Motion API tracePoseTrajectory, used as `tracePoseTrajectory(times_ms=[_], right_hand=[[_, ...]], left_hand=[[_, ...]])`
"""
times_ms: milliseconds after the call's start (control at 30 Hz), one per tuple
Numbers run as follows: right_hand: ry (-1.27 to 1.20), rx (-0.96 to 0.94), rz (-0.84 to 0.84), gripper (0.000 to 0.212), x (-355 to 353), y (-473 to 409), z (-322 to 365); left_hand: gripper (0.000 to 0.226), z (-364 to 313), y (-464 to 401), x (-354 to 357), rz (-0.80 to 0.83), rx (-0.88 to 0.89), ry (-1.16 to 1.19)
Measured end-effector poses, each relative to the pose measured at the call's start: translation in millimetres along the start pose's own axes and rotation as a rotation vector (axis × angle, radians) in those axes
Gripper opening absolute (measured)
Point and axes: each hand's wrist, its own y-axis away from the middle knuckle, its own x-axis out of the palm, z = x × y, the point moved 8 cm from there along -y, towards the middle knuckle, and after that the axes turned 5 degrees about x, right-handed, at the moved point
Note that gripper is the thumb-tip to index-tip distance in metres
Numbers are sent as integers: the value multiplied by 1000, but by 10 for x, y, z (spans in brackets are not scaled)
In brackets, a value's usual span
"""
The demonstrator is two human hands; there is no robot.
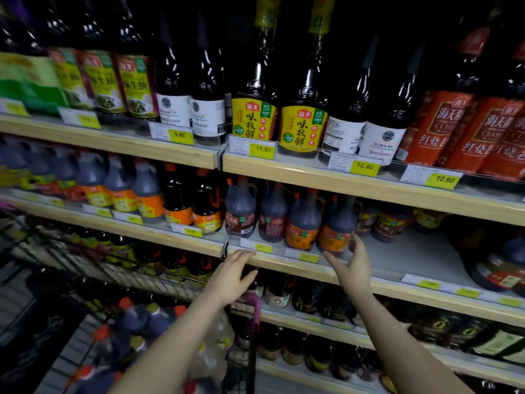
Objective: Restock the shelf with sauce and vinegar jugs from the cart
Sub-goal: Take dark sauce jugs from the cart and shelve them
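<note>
By the middle shelf (284, 264), both hands are empty, fingers loose and spread: the right hand (352, 268) sits beside the last jug (336, 228) in the row, the left hand (231, 275) at the edge. More jugs wait down in the cart (136, 322). Best to grab one by its handle and stand it in the bare spot to the right.

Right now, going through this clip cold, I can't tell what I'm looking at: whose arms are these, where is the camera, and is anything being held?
One picture, from a camera worn on a person's head, looking forward and down at shop shelves. Both arms are that person's. The left hand is open near the shelf edge, holding nothing. The right hand is open by an orange-labelled jug on the middle shelf; whether it touches it is unclear. More jugs wait in the cart at lower left.
</note>
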Motion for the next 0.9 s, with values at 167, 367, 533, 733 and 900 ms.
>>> tracePoseTrajectory(times_ms=[167,367,533,733,900], right_hand=[[24,-53,59,47,493,998,352],[87,-80,258,39,1363,2067,777],[79,-102,483,22,1999,2741,903],[214,-83,755,25,2690,3126,947],[231,-136,909,21,3032,3353,893]], left_hand=[[46,623,1007,-537,-54,-46,39],[55,1435,2267,-1050,-52,-152,40],[44,1914,3100,-1337,-93,-281,92],[30,2150,3522,-1231,-55,-440,138],[26,2196,3528,-1140,-44,-484,202]])
